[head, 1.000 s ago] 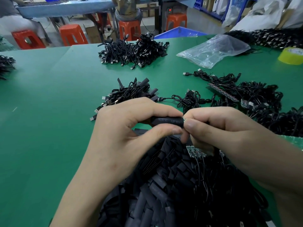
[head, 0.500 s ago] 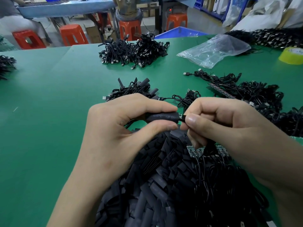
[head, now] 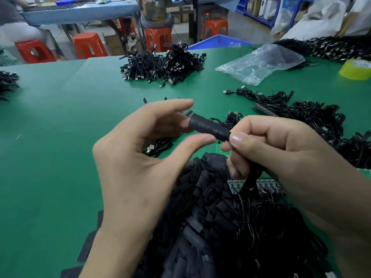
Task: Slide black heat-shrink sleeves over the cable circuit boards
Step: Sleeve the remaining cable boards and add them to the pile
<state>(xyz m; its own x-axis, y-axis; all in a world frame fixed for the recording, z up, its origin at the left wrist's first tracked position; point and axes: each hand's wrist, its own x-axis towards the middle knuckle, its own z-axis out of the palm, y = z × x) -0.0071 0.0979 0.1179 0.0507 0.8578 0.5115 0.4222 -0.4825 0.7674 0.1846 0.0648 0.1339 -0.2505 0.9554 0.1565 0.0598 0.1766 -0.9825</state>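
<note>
the right hand [head: 281,149] pinched one end of a black heat-shrink sleeve [head: 208,128] between thumb and forefinger, holding it up above the green bench [head: 50,137], roughly level and pointing toward the left hand [head: 136,157]. its lower fingers were curled round a black cable [head: 251,177] that dropped down into the heap below. the left hand was relaxed and not gripping, its forefinger stretched above the sleeve's free end and its thumb just beneath it. whether another finger brushed that end could not be told. whether a board sat inside the sleeve could not be seen either. a small green board corner [head: 219,147] showed just under the sleeve.

beneath both hands lay a big pile of loose black sleeves [head: 200,217], mixed on its right side with tangled black wires. a strip of circuit boards [head: 265,185] lay on that pile under the right hand. a small cable bundle [head: 158,149] with a usb plug sat behind the left hand. more dark cables [head: 313,117] spread along the bench to the right. farther back sat a heap of coiled usb cables [head: 160,65], a crumpled clear plastic bag [head: 261,63] and a yellow tape roll [head: 355,70] at the right edge. orange stools [head: 88,45] stood beyond the bench.
</note>
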